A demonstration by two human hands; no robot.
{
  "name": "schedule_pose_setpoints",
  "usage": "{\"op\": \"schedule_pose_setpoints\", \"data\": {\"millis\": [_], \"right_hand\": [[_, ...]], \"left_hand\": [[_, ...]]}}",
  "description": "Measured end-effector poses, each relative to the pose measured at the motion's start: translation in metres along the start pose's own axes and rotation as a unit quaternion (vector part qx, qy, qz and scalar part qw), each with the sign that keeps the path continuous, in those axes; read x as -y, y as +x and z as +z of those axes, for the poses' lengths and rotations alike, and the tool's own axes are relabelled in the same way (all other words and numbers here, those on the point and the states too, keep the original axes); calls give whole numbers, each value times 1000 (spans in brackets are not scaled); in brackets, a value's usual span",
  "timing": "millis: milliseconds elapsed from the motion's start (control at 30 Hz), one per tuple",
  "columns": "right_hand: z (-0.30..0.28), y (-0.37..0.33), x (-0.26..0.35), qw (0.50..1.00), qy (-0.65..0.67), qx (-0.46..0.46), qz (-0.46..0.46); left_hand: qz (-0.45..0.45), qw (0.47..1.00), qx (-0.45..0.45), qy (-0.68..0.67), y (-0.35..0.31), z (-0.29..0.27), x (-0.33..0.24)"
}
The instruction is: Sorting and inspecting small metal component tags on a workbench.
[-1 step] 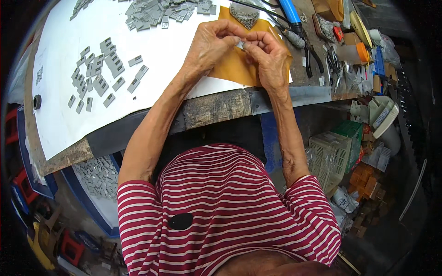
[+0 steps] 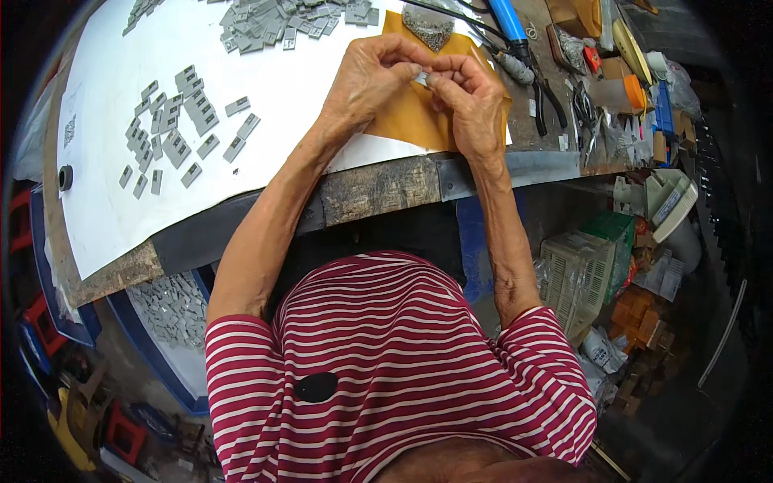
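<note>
Over an orange-brown sheet (image 2: 407,121), my left hand (image 2: 366,76) and my right hand (image 2: 471,97) meet with pinched fingers. Between their fingertips is a small light-grey piece (image 2: 421,78), mostly covered by the fingers. Both hands are closed on it. Left of my hands, several small grey rectangular pieces with dark slots (image 2: 197,109) lie loosely grouped on white paper (image 2: 274,121). A denser heap of like grey pieces (image 2: 278,24) lies beyond them. Just past my fingers sits a clear bag of tiny metal parts (image 2: 431,30).
To the right lie a blue-handled tool (image 2: 506,18), black-handled pliers (image 2: 550,105) and small tools. The worn table edge (image 2: 378,193) runs before my body. Below left stands a blue tray of grey pieces (image 2: 173,310); below right, a plastic crate (image 2: 576,270).
</note>
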State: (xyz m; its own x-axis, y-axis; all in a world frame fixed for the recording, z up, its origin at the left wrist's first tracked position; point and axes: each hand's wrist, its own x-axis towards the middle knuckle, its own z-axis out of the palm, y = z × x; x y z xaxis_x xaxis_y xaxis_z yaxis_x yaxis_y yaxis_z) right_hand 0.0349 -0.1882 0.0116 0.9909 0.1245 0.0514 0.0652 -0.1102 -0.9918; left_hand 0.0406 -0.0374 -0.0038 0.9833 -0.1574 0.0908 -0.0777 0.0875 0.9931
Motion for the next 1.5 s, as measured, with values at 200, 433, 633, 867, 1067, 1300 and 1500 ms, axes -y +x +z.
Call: {"op": "schedule_pose_setpoints", "data": {"millis": [200, 433, 633, 867, 1067, 1300, 1500], "right_hand": [[-6, 1, -1, 999, 35, -25, 23], [-18, -3, -4, 1000, -5, -1, 24], [-30, -5, -11, 996, -80, -24, -4], [-22, -10, 0, 999, -30, -10, -9], [-2, -13, 6, 998, -27, 53, -11], [14, -20, 6, 989, -24, 148, -11], [8, -22, -3, 995, -11, 101, -22]], "left_hand": [[65, 990, 27, 121, -2, 2, -6], [192, 950, 54, 239, -1, 6, 5], [311, 879, 39, 358, 4, 16, 16], [270, 831, 35, 485, -8, 16, -13], [248, 841, -12, 482, -34, -4, -18], [170, 845, -84, 501, -88, -30, -20], [91, 805, -194, 554, -123, -56, -17]]}}
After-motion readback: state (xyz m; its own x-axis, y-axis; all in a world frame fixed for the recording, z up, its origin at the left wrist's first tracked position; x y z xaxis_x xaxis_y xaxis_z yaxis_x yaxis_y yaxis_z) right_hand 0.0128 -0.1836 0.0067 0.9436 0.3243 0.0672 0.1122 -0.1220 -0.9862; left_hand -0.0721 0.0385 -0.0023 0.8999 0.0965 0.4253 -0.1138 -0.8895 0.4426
